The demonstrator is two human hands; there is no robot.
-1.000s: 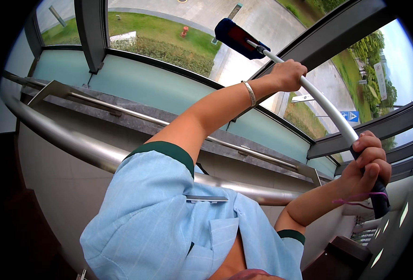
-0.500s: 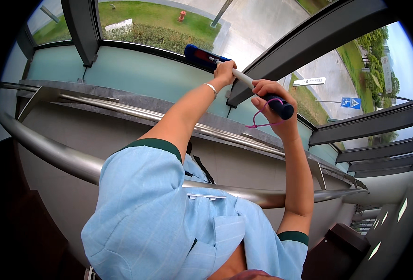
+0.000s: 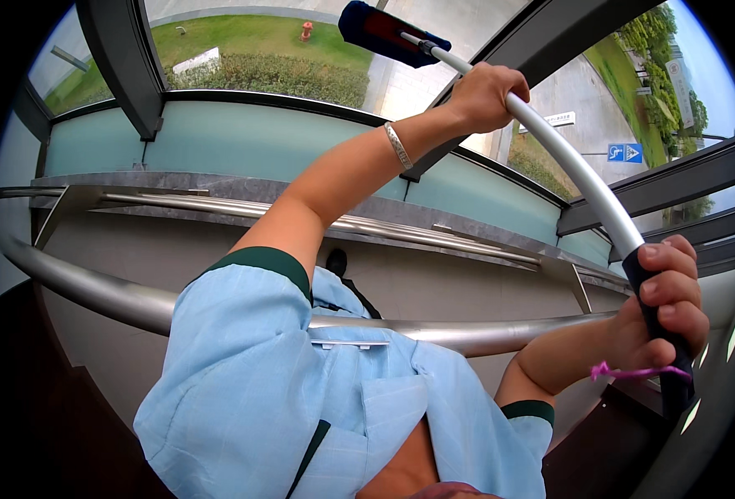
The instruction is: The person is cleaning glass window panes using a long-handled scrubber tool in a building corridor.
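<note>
A long-handled window mop (image 3: 571, 162) slants across the upper right, its pole pale grey and its flat head (image 3: 392, 35) blue and dark red. The head lies over the window glass at the top; whether it touches the pane I cannot tell. My left hand (image 3: 488, 96) is wrapped round the upper pole, not far from the head, with a silver bracelet on that wrist. At the lower right my right hand (image 3: 671, 299) grips the black end of the handle. A pink cord loop (image 3: 638, 372) hangs from that end.
A thick steel rail (image 3: 459, 335) curves across in front of my body. Beyond it, a thinner rail (image 3: 326, 220) runs along a grey stone ledge (image 3: 293, 193) below the windows. Dark frame bars (image 3: 118, 62) divide the glass. A dark brown box-like piece (image 3: 588, 441) stands at lower right.
The mop head has moved up the window. My left hand has gone up and right along with it. My right hand has swung down and right, away from the left, baring more pole.
</note>
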